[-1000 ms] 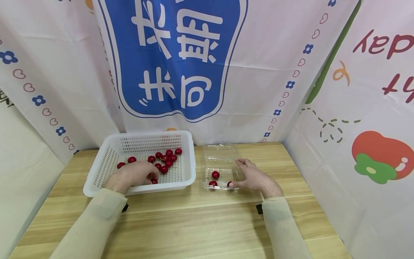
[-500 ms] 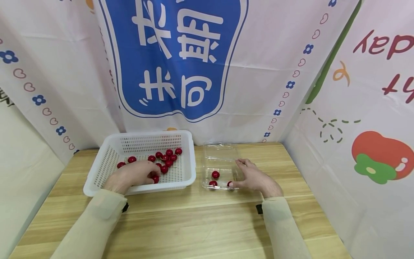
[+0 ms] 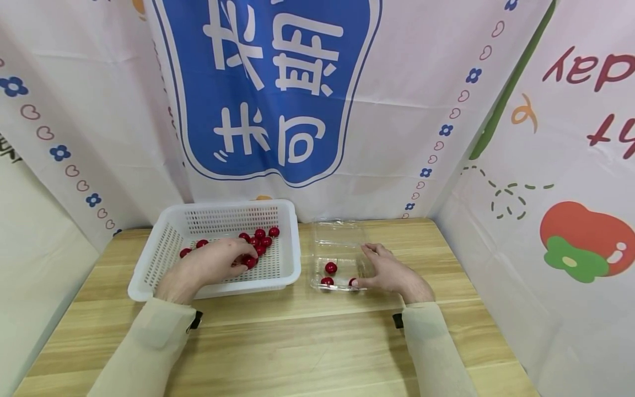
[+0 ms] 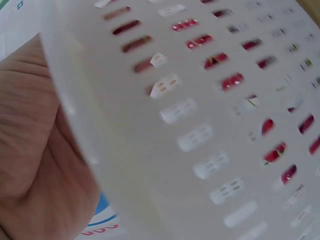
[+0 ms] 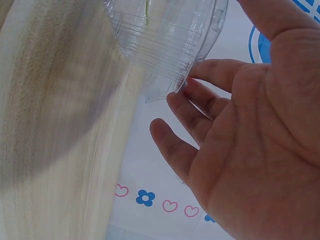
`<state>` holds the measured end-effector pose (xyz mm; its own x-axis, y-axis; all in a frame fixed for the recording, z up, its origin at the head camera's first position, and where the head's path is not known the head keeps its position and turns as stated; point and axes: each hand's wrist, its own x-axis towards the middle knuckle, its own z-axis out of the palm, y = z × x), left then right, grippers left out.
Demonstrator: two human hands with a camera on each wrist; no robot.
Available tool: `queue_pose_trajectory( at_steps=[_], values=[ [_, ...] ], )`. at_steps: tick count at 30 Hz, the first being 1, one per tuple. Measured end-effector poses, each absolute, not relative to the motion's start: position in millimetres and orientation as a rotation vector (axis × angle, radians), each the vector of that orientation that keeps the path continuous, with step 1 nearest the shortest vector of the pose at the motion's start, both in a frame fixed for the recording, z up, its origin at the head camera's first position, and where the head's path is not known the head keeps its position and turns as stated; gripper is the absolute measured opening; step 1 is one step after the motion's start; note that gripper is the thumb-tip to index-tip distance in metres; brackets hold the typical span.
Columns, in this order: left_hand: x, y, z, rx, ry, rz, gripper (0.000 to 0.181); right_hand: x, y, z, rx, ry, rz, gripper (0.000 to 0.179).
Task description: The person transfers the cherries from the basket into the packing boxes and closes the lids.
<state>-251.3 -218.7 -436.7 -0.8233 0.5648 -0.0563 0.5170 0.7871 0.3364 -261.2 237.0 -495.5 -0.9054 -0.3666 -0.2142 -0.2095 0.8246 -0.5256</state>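
Note:
My left hand (image 3: 208, 267) reaches into a white perforated plastic basket (image 3: 292, 259), its fingers curled about a red cherry (image 3: 249, 262) near the front; whether more are under the fingers is hidden. Several other cherries (image 3: 266, 241) lie in the basket. In the left wrist view, the basket wall (image 4: 130, 165) covers the fingers and the red fruit shows through the slots. My right hand (image 3: 392, 275) holds a clear plastic clamshell box (image 3: 342, 241) at its right side, thumb by the front corner. Inside are a few cherries (image 3: 331, 268). Fingertips (image 5: 176, 97) touch the box edge in the right wrist view.
Basket and box stand side by side at the back of a wooden table (image 3: 297, 342). Behind them hangs a white printed cloth (image 3: 397, 71) with a blue sign; another printed cloth (image 3: 511, 264) stands along the right side.
My left hand has moved to the right and slightly back inside the basket, onto the cherries there. My right hand and the box have stayed in place.

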Motion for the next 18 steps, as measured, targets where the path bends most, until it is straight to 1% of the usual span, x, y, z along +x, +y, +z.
queue_pose_trajectory(
  at_steps=[8,14,18],
  values=[
    [-240.6,-202.9,-430.2,0.904,2.938,0.451,0.03,-261.5,237.4,-496.3,-0.436,2.7,-0.729,0.117],
    [-236.8,-187.2,-433.7,0.933,2.987,0.433,0.032,-261.8,236.5,-496.9,-0.439,2.706,-0.718,0.117],
    [-234.7,-176.8,-435.8,0.972,3.036,0.44,0.03,-261.7,236.3,-496.6,-0.439,2.709,-0.716,0.117]
  ],
)
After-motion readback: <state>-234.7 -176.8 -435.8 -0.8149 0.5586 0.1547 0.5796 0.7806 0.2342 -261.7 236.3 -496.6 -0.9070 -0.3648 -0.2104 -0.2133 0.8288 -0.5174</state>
